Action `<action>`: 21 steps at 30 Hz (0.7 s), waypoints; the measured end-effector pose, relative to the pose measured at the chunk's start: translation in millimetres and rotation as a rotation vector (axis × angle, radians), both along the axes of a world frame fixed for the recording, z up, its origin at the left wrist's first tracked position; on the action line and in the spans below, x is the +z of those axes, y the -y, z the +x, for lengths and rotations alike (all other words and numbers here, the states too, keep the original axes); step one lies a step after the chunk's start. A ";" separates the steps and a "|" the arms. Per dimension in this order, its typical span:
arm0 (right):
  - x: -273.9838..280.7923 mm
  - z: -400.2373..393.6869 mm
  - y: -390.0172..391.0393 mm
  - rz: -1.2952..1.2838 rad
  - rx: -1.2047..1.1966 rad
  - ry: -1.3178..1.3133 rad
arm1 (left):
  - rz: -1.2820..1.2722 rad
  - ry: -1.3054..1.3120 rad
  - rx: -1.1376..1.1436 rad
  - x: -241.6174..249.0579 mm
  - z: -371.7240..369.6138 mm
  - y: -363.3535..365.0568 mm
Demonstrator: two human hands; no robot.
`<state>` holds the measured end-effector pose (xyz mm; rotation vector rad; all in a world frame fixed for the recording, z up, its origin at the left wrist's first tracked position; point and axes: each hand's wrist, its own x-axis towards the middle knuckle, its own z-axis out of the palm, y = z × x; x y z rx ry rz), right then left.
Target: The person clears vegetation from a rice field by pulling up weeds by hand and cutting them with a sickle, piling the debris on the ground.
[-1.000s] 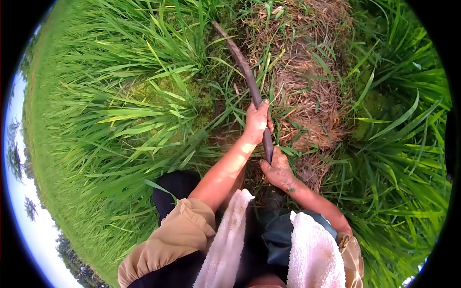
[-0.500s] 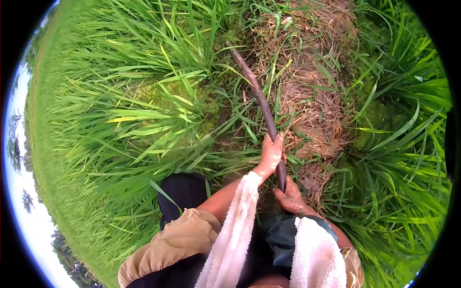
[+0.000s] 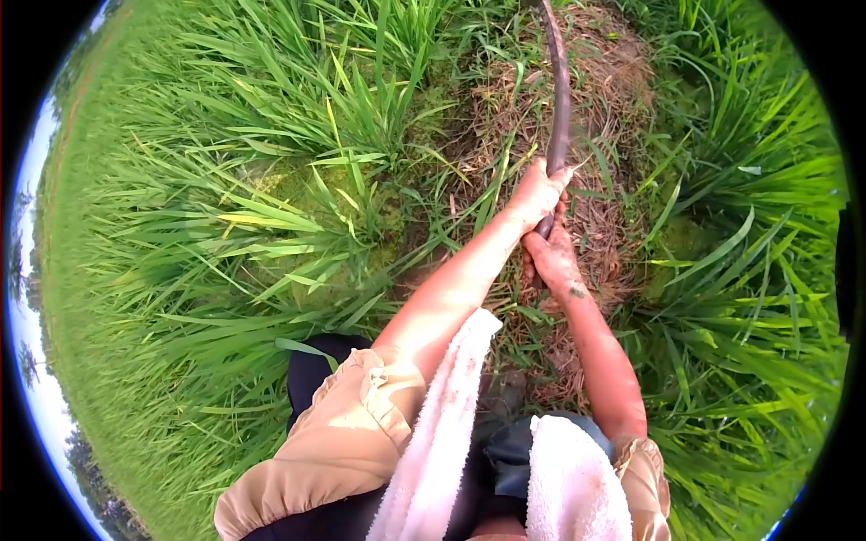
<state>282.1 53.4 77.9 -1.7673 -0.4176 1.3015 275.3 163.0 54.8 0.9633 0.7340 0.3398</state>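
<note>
A long, dark, slightly curved wooden handle (image 3: 560,99) rises away from me and runs out at the top of the view, so its far end is hidden. My left hand (image 3: 538,193) is closed around it. Just below, nearer my body, my right hand (image 3: 554,256), muddy on the skin, also grips it close to its butt end. Beneath both hands lies a strip of earth covered with dry straw (image 3: 600,212).
Tall green grass-like plants (image 3: 298,198) grow thickly on the left, and more plants (image 3: 740,261) stand on the right. Mossy wet ground (image 3: 338,203) shows between clumps. A white towel (image 3: 442,433) hangs from my neck, beside a dark leg (image 3: 316,370).
Both hands have moved up and forward with the wooden handle. Its far part has swung from the grass at left to the right, out of view. My hands are closer together.
</note>
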 end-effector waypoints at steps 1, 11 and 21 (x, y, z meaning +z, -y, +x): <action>-6.9 3.6 -11.4 -0.023 -0.038 -0.021 | -0.004 -0.039 0.003 -5.1 3.8 -12.0; -74.8 -114.9 177.5 0.085 -0.176 -0.005 | -0.018 -0.136 -0.024 -48.4 -103.2 168.3; -2.0 81.9 -55.3 0.159 -0.196 0.425 | 0.481 0.117 0.088 14.6 -33.4 24.1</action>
